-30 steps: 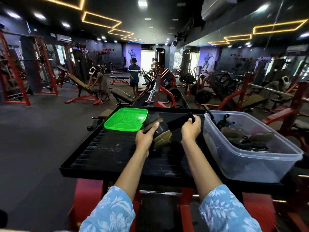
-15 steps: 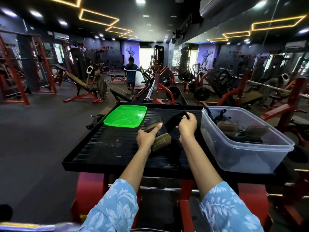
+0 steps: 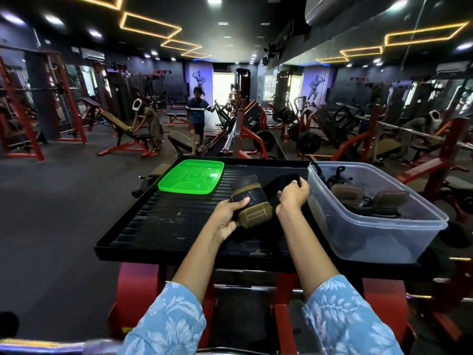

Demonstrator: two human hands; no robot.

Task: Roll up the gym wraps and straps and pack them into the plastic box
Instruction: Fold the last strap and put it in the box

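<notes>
A black and olive gym wrap (image 3: 252, 201) is held over the black ribbed tray table (image 3: 163, 221). My left hand (image 3: 227, 216) grips its rolled part from the left, thumb on top. My right hand (image 3: 293, 194) pinches the loose black strap end (image 3: 281, 181) just right of the roll. The clear plastic box (image 3: 384, 239) stands at the table's right side, with several rolled olive and black wraps (image 3: 368, 198) inside. Its green lid (image 3: 190, 179) lies upside down at the table's far left.
Red gym machines and benches fill the room beyond the table. Two people stand far off at the back left. A mirror wall runs along the right. The red frame under the table shows between my arms.
Both hands with the wrap have come a little nearer and lower. My right hand has drawn closer to the roll, so the loose strap end is shorter.
</notes>
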